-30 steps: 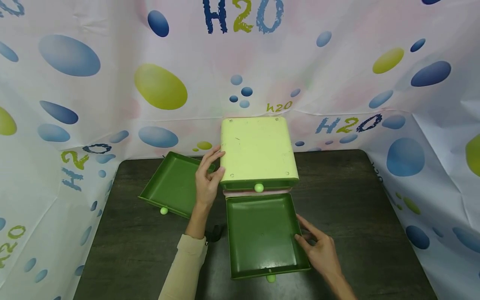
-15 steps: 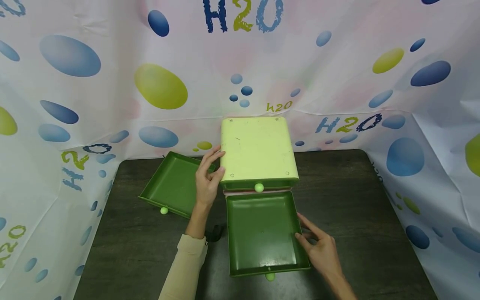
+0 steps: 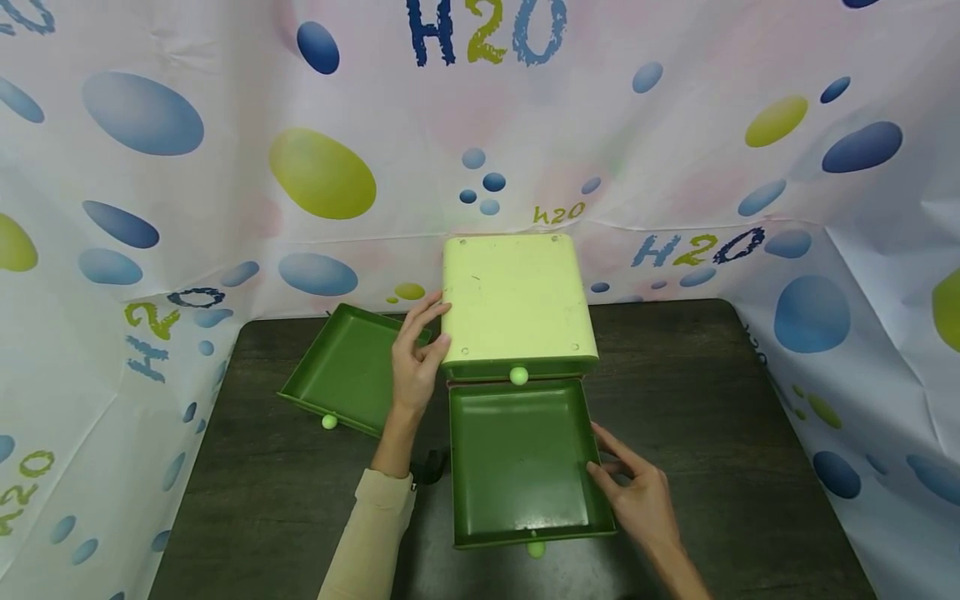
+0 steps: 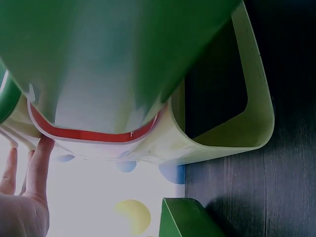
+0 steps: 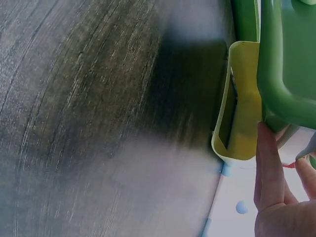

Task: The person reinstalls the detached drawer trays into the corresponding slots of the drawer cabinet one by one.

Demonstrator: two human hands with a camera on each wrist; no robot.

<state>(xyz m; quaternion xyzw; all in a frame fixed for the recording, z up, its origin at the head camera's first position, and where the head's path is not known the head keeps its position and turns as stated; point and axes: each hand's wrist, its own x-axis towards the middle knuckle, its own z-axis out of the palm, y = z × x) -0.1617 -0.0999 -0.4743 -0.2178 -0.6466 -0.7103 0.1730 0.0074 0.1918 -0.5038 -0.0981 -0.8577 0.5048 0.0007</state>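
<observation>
A stacked drawer cabinet with a pale yellow top stands at the back of the table, its top drawer closed with a round light green knob. In front, a green drawer extends out, its rear end at the middle tier's red-edged opening. My right hand grips this drawer's right side wall, thumb over the rim and fingers outside and below. Against the cabinet's left side rests my left hand, its fingers extended. The bottom tier is an open, drawerless frame.
Another green drawer lies angled on the dark wooden table, left of the cabinet and partly behind my left hand. A black strap-like item shows by my left wrist. A patterned white curtain hangs behind and around.
The gripped drawer has moved back toward the cabinet, narrowing the gap at the middle opening, and my right hand has moved slightly with it. My left hand stays in place.
</observation>
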